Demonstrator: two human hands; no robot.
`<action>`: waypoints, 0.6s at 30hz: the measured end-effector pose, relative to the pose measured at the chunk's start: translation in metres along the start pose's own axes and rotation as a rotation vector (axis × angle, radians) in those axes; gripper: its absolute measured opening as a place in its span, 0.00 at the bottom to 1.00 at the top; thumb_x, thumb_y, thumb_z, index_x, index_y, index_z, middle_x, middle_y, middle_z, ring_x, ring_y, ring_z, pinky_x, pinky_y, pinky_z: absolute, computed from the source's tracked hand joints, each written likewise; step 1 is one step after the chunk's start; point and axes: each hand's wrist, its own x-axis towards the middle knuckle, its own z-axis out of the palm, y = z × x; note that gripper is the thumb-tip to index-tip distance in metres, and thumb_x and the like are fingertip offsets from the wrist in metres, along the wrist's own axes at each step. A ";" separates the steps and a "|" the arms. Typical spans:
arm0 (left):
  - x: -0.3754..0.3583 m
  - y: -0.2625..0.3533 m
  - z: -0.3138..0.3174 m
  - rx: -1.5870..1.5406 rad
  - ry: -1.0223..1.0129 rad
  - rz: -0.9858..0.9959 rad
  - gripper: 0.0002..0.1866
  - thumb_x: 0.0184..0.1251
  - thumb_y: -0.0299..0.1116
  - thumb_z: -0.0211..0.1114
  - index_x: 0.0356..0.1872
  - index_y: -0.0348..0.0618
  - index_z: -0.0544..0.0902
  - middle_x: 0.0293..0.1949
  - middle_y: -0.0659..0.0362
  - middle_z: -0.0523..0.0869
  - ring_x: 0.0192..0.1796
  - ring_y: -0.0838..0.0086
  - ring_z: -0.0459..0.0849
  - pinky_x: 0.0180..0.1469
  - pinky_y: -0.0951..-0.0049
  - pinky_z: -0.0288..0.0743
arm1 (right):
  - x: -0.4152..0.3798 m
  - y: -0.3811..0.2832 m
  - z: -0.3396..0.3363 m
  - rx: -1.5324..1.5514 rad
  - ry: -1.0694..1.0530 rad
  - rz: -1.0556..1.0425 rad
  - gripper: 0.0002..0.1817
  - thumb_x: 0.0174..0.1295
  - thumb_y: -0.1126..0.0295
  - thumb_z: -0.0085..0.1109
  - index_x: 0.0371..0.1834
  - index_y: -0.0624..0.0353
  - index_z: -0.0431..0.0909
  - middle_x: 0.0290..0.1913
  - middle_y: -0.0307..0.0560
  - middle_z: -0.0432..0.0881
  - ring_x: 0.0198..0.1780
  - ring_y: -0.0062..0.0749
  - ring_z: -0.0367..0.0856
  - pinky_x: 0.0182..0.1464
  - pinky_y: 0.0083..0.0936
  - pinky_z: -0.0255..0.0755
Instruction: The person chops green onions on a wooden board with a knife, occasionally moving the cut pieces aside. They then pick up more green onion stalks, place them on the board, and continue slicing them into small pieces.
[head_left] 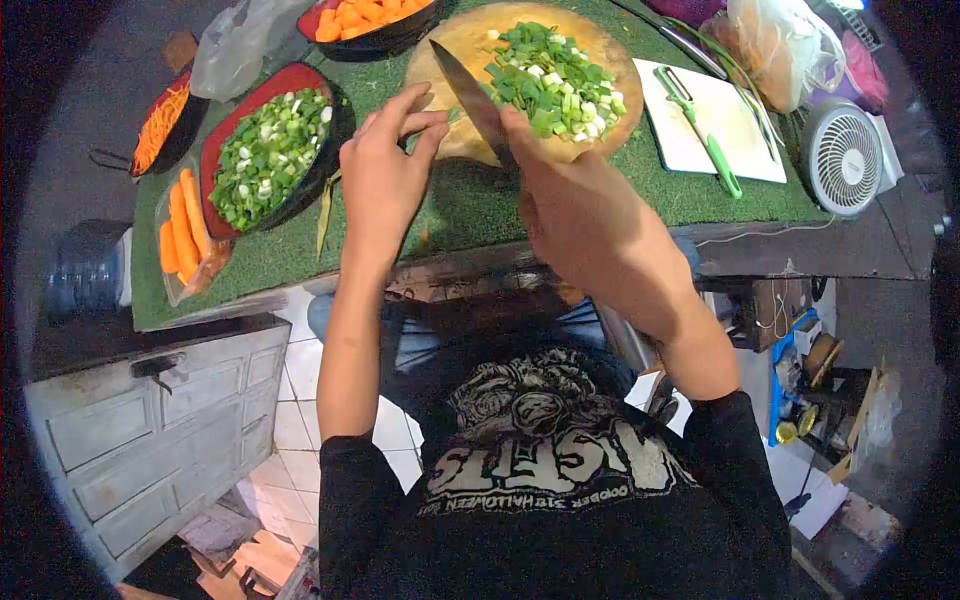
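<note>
My right hand (565,185) grips a kitchen knife (470,95), its blade angled up and left over the round wooden cutting board (440,60). Chopped green onion (565,85) is heaped on the board, to the right of the blade. At the board's left edge, my left hand (390,165) is closed with thumb and forefinger together at a small green onion piece (453,115), partly hidden by the fingertips. A red-and-black bowl (212,150) full of chopped green onion (270,160) stands left of my left hand.
Behind are a bowl of carrot chunks (365,15) and a bowl of shredded carrot (160,130). Whole carrots (185,225) lie front left. To the right, a green peeler (700,130) rests on a white board (665,125), beside a small fan (845,160) and plastic bags (785,45).
</note>
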 end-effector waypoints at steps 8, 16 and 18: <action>-0.001 -0.003 -0.001 0.068 -0.010 0.001 0.26 0.63 0.32 0.74 0.63 0.46 0.79 0.44 0.57 0.92 0.50 0.69 0.90 0.56 0.71 0.78 | 0.001 -0.004 0.001 -0.343 -0.093 -0.216 0.36 0.60 0.76 0.56 0.73 0.76 0.58 0.43 0.66 0.82 0.34 0.56 0.82 0.39 0.43 0.78; -0.001 0.003 -0.004 0.014 -0.008 -0.038 0.19 0.64 0.31 0.71 0.55 0.38 0.82 0.40 0.56 0.92 0.54 0.58 0.87 0.57 0.64 0.78 | 0.008 -0.023 0.005 -0.681 -0.220 -0.167 0.30 0.56 0.72 0.57 0.60 0.83 0.72 0.47 0.61 0.82 0.32 0.31 0.83 0.35 0.23 0.79; 0.005 0.007 -0.009 0.037 -0.057 -0.072 0.18 0.64 0.32 0.71 0.53 0.38 0.82 0.41 0.55 0.92 0.53 0.57 0.87 0.57 0.63 0.78 | 0.018 -0.019 0.011 -0.661 -0.218 -0.201 0.29 0.57 0.73 0.57 0.60 0.84 0.71 0.53 0.64 0.81 0.33 0.31 0.82 0.38 0.25 0.79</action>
